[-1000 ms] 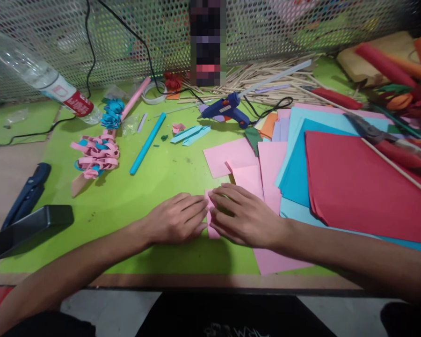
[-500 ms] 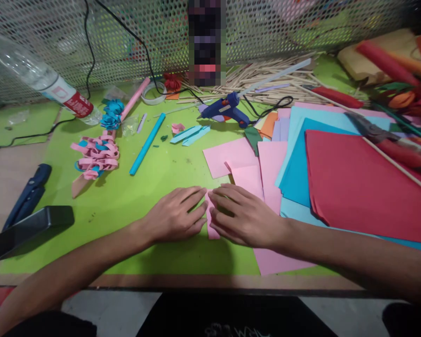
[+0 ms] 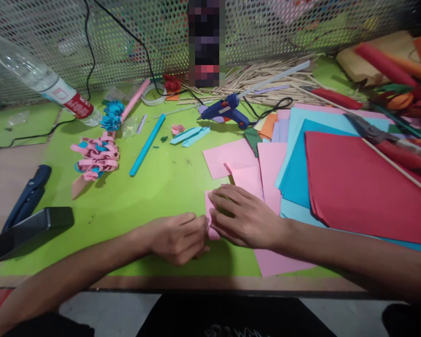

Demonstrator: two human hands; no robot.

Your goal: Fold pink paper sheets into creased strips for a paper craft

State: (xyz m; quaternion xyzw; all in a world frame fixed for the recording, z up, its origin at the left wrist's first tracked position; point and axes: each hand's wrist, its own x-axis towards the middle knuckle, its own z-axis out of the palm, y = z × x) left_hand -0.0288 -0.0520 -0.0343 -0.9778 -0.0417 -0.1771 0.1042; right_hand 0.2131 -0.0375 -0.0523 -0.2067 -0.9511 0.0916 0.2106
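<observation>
A small folded pink paper piece (image 3: 209, 206) lies on the green mat (image 3: 150, 196) near the front edge. My right hand (image 3: 247, 216) lies flat on it, fingers stretched out and pressing down. My left hand (image 3: 177, 238) sits just left of it with the fingers curled, pinching the paper's lower left edge. Most of the pink piece is hidden beneath my right hand. A larger pink sheet (image 3: 273, 260) lies under my right wrist.
Stacked red (image 3: 365, 187), blue and pink sheets fill the right side. A blue glue gun (image 3: 226, 108), wooden sticks and a mesh fence are at the back. Pink-and-blue paper curls (image 3: 96, 157), a blue paper roll (image 3: 147, 144), a bottle (image 3: 38, 79) and a black stapler (image 3: 28, 229) lie left.
My left hand has slid down towards me along the pink piece and curled its fingers from flat into a pinch. The right hand stays pressed in place.
</observation>
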